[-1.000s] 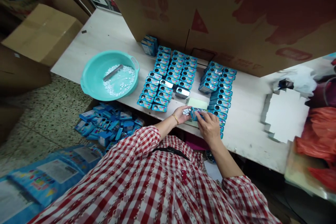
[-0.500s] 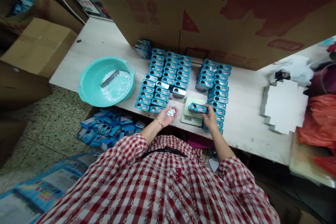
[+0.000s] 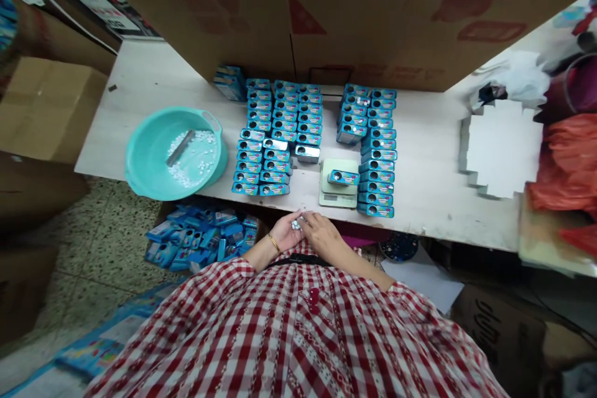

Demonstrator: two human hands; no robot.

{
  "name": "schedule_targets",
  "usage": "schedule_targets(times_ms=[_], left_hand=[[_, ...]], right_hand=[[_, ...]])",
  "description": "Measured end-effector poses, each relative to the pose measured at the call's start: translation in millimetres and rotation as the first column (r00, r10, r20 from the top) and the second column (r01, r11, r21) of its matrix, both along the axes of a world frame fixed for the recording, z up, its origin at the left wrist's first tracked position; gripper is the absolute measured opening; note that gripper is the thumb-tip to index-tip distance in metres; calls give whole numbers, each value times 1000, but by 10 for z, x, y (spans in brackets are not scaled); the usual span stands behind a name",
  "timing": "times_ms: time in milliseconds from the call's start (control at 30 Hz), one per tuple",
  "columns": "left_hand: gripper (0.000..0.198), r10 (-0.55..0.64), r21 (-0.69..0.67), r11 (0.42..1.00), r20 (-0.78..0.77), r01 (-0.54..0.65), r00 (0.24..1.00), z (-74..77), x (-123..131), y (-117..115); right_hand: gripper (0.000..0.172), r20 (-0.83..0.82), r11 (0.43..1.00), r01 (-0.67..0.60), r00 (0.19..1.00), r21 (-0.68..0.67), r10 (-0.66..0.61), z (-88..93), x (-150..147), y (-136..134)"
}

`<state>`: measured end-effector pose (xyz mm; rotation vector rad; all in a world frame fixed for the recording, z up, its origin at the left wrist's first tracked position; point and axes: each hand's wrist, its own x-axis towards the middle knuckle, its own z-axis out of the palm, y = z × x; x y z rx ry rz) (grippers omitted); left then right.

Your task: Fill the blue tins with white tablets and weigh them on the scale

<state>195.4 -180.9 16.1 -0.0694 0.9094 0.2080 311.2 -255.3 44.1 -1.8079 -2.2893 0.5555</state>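
Note:
My left hand (image 3: 285, 233) is cupped, palm up, at the table's front edge, with several small white pellets (image 3: 295, 223) in it. My right hand (image 3: 323, 233) rests right beside it, its fingertips pinched at those pellets. A little beyond the hands, a blue tin (image 3: 343, 178) lies on a small pale green scale (image 3: 337, 194). Rows of matching blue tins (image 3: 275, 134) stand to the left of the scale and more blue tins (image 3: 377, 155) to its right.
A teal basin (image 3: 140, 165) with white pellets and a grey scoop sits at the table's left end. A big cardboard box (image 3: 326, 6) stands behind the tins. White folded cartons (image 3: 506, 146) lie right, red bags (image 3: 566, 168) beyond. Loose blue tins (image 3: 200, 236) are piled below the table.
My right hand set the blue tin on the scale, let go and came back to my left hand. Both hands moved toward my body. The camera tilted down.

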Motion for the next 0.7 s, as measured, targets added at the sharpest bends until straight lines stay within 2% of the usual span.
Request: schedule_targets(times_ms=[167,367,500,700], left_hand=[[22,-8,-2,1000,-44,8,999,18,-38,-17],[20,-23,14,1000,-82,25,996,35,-64,-19],[19,-39,21,999,-74,40,997,10,-70,-21],[21,-31,22,999,-18,31,999,-3,-71,0]], right_hand=[[29,-101,997,-17,995,-81,9,-56,-22,48],[26,-189,988,41,980,-148,-68,-60,37,44],[25,-211,992,23,976,-127,-50,-119,11,16],[23,-229,1000,-5,973,-27,-1,-163,46,-21]])
